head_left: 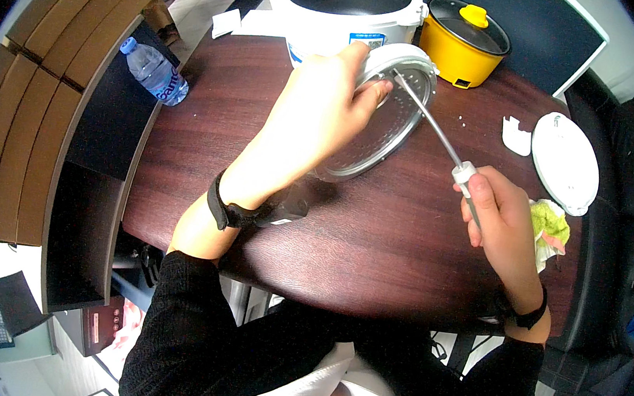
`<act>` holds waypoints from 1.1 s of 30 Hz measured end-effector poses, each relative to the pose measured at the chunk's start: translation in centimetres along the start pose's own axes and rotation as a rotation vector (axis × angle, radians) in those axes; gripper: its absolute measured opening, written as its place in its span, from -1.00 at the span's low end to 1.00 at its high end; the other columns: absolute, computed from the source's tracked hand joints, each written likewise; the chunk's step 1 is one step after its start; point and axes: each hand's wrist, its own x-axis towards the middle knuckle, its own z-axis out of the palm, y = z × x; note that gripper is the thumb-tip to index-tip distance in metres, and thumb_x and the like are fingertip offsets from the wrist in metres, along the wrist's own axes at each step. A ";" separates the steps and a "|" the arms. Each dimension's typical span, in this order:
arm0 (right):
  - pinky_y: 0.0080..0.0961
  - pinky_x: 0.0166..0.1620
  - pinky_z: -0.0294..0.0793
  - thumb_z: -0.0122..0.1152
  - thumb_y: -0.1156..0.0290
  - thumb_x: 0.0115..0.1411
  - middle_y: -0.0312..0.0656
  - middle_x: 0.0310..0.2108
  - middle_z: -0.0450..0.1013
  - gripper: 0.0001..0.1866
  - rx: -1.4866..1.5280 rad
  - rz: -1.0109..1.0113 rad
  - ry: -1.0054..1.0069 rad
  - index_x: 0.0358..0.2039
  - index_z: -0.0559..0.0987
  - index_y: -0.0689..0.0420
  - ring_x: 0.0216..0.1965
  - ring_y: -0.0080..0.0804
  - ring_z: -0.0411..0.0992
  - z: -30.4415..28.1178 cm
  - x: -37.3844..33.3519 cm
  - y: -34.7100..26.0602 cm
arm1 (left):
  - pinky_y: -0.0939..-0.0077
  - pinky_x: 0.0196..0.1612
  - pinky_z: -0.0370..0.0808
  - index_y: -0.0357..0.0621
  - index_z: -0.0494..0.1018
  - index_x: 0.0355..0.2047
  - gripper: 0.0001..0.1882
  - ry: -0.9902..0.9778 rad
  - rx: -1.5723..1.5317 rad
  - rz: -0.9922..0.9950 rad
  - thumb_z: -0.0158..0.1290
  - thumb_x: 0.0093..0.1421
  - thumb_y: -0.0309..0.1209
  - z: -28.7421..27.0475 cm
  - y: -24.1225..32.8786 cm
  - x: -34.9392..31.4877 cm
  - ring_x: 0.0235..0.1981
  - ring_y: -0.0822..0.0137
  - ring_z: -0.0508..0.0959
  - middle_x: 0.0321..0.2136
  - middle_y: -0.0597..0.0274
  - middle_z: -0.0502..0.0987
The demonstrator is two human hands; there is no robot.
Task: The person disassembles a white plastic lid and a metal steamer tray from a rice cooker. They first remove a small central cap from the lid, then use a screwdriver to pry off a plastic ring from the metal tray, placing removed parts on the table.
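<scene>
My left hand point(318, 108) grips the upper left edge of a round cooker lid point(387, 120) with a white rim and a perforated inner face. It holds the lid tilted up over the table, in front of a white rice cooker body point(324, 31). In my right hand point(500, 223), the fingers wrap round the pale handle of a screwdriver point(443, 138). Its long metal shaft slants up to the left across the lid. The tip is at the upper part of the inner face, close to my left thumb; whether it sits in a screw, I cannot tell.
A yellow pot point(463, 50) with a glass lid stands behind. To the right lie a white oval cover point(565, 164), a small white piece point(516, 136) and a green cloth point(550, 225). A water bottle point(153, 71) stands left, beside stacked brown boxes point(49, 81).
</scene>
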 end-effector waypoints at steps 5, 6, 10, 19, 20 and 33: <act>-0.78 -0.69 0.10 -0.19 0.19 0.39 -0.35 -0.67 0.29 -0.61 0.040 0.021 -0.042 -0.35 0.46 0.25 -0.79 -0.77 0.13 0.4 0.0 0.0 | 0.29 -0.47 0.47 -0.34 0.37 -0.33 -0.74 -0.001 0.038 0.019 0.13 0.11 -0.38 0.0 -0.2 0.0 -0.46 -0.05 0.59 -0.57 -0.19 0.50; -0.78 -0.69 0.10 -0.20 0.19 0.39 -0.35 -0.67 0.29 -0.61 0.040 0.024 -0.043 -0.35 0.46 0.25 -0.79 -0.77 0.13 0.4 0.0 -0.1 | 0.29 -0.46 0.47 -0.34 0.37 -0.33 -0.74 -0.001 0.030 0.018 0.12 0.11 -0.38 0.0 -0.2 0.0 -0.45 -0.05 0.59 -0.57 -0.19 0.50; -0.79 -0.69 0.10 -0.19 0.19 0.39 -0.36 -0.67 0.28 -0.62 0.018 0.023 -0.048 -0.35 0.45 0.24 -0.78 -0.78 0.13 0.3 0.0 0.1 | 0.29 -0.45 0.48 -0.35 0.37 -0.33 -0.75 0.000 0.017 0.021 0.11 0.11 -0.39 0.0 -0.3 0.0 -0.44 -0.05 0.59 -0.56 -0.20 0.51; -0.48 -0.53 0.29 0.09 0.23 0.26 -0.21 -0.67 0.34 -0.74 -0.161 -0.034 0.050 -0.35 0.51 0.20 -0.67 -0.47 0.30 0.3 -0.1 0.2 | 0.27 -0.45 0.49 -0.36 0.38 -0.30 -0.73 0.012 0.026 0.035 0.11 0.11 -0.39 0.0 0.1 -0.2 -0.49 -0.04 0.59 -0.58 -0.19 0.50; -0.46 -0.51 0.30 0.13 0.25 0.23 -0.19 -0.63 0.36 -0.76 -0.290 -0.196 0.172 -0.34 0.51 0.20 -0.64 -0.43 0.32 0.4 0.1 0.5 | 0.28 -0.45 0.48 -0.36 0.38 -0.30 -0.73 0.004 0.018 0.012 0.11 0.11 -0.38 0.0 0.1 -0.2 -0.46 -0.06 0.59 -0.56 -0.22 0.50; -0.32 -0.52 0.30 0.01 0.22 0.29 -0.03 -0.72 0.33 -0.71 -0.541 -0.089 0.263 -0.40 0.50 0.19 -0.66 -0.09 0.36 -2.9 0.3 1.4 | 0.28 -0.46 0.46 -0.35 0.40 -0.32 -0.70 0.011 -0.027 0.000 0.14 0.11 -0.33 -0.2 -0.3 0.1 -0.47 -0.08 0.57 -0.57 -0.23 0.49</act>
